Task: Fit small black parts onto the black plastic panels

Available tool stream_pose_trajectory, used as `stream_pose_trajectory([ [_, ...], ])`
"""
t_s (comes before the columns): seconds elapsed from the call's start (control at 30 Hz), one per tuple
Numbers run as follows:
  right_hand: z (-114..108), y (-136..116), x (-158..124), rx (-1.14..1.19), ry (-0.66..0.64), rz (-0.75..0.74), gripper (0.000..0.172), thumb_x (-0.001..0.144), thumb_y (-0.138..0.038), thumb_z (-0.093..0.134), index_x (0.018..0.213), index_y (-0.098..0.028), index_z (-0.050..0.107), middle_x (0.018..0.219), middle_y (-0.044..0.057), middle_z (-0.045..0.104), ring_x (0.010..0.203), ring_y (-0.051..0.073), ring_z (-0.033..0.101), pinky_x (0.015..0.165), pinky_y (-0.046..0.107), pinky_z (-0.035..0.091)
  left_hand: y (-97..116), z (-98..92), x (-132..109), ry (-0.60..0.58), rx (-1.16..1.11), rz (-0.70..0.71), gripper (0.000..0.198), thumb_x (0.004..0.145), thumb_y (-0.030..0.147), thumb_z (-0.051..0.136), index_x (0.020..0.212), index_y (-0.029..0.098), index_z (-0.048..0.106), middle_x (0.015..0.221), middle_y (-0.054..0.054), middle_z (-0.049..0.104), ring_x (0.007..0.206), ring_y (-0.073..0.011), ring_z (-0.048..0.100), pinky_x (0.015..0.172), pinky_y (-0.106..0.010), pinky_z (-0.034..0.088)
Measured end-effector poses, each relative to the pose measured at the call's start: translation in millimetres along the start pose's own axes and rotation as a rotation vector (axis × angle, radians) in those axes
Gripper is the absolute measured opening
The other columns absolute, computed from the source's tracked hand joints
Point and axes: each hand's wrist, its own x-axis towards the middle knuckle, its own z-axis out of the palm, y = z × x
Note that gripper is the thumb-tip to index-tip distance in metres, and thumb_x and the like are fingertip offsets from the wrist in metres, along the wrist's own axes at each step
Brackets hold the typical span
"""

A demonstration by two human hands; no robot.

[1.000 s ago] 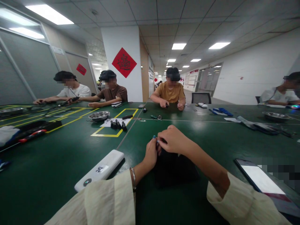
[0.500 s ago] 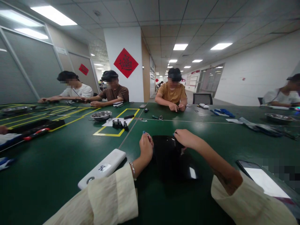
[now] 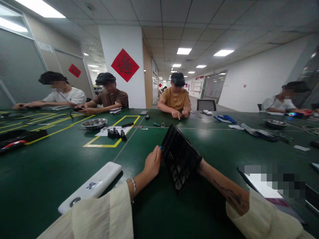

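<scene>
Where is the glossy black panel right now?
In the head view, the black panel is tilted just right of centre, over the green table, between the left hand at its left edge and the right forearm.

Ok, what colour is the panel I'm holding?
The panel is glossy black, seen best in the head view.
</scene>
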Motion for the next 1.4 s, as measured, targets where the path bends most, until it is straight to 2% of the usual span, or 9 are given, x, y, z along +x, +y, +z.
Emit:
stream_pose_trajectory([
  [0.13,14,3,-6,0.256,0.037,0.048,0.034,0.084,-0.038,0.039,0.098,-0.018,0.062,0.074,0.006,0.067,0.068,0.019,0.063,0.057,0.029,0.049,6,-2.0,-2,-0.084,0.304,0.070,0.037,0.092,0.042,0.023,0.073,0.022,0.049,0.062,0.000,0.054,0.060,-0.0169,0.053,0.057,-0.025,0.034],
  [0.23,18,6,-5,0.399,0.040,0.059,0.033,0.083,-0.032,0.038,0.106,-0.019,0.059,0.076,0.005,0.067,0.062,0.018,0.061,0.050,0.027,0.045,11,-0.9,-3,-0.155,0.481,0.049,0.038,0.093,0.040,0.020,0.080,0.022,0.051,0.068,-0.003,0.059,0.067,-0.0193,0.058,0.061,-0.026,0.035],
  [0.47,15,19,0,0.364,0.048,-0.023,0.032,0.081,-0.038,0.043,0.101,-0.019,0.058,0.085,0.006,0.068,0.068,0.020,0.062,0.049,0.027,0.044,18,0.3,-5,-0.254,0.691,0.011,0.033,0.094,0.037,0.021,0.093,0.022,0.050,0.073,-0.004,0.063,0.070,-0.0197,0.062,0.062,-0.025,0.037],
  [0.67,16,18,-2,0.282,0.061,-0.020,0.035,0.083,-0.041,0.039,0.101,-0.017,0.057,0.091,0.008,0.067,0.074,0.020,0.062,0.051,0.026,0.045,17,-1.0,-6,-0.282,0.686,0.029,0.032,0.094,0.037,0.023,0.095,0.022,0.050,0.075,-0.005,0.064,0.071,-0.0208,0.062,0.064,-0.027,0.039],
  [0.87,16,18,-5,0.320,0.065,-0.091,0.042,0.081,-0.043,0.040,0.113,-0.020,0.054,0.084,0.005,0.064,0.063,0.017,0.058,0.044,0.024,0.039,19,-2.5,-5,-0.292,0.738,0.007,0.037,0.094,0.041,0.022,0.094,0.022,0.054,0.076,-0.005,0.065,0.074,-0.0213,0.063,0.063,-0.026,0.038],
  [1.07,20,2,-21,0.380,-0.007,-0.119,0.049,0.080,-0.040,0.044,0.126,-0.024,0.046,0.072,-0.001,0.055,0.052,0.013,0.049,0.039,0.022,0.036,25,-7.3,-4,-0.264,0.689,-0.022,0.040,0.093,0.036,0.024,0.095,0.022,0.062,0.088,-0.009,0.069,0.080,-0.0234,0.064,0.064,-0.028,0.039],
  [1.23,22,3,-21,0.365,-0.024,-0.141,0.050,0.080,-0.044,0.045,0.126,-0.024,0.043,0.068,-0.003,0.050,0.045,0.010,0.044,0.034,0.019,0.030,28,-8.7,-5,-0.265,0.669,-0.035,0.043,0.092,0.033,0.024,0.089,0.019,0.065,0.087,-0.011,0.069,0.079,-0.0246,0.063,0.065,-0.029,0.040],
  [1.4,21,10,-16,0.399,-0.016,-0.179,0.048,0.078,-0.046,0.050,0.119,-0.021,0.047,0.065,-0.004,0.050,0.043,0.009,0.042,0.031,0.018,0.026,24,-8.3,-1,-0.293,0.616,-0.016,0.046,0.092,0.030,0.021,0.082,0.017,0.064,0.083,-0.009,0.068,0.079,-0.0210,0.062,0.065,-0.027,0.039],
])
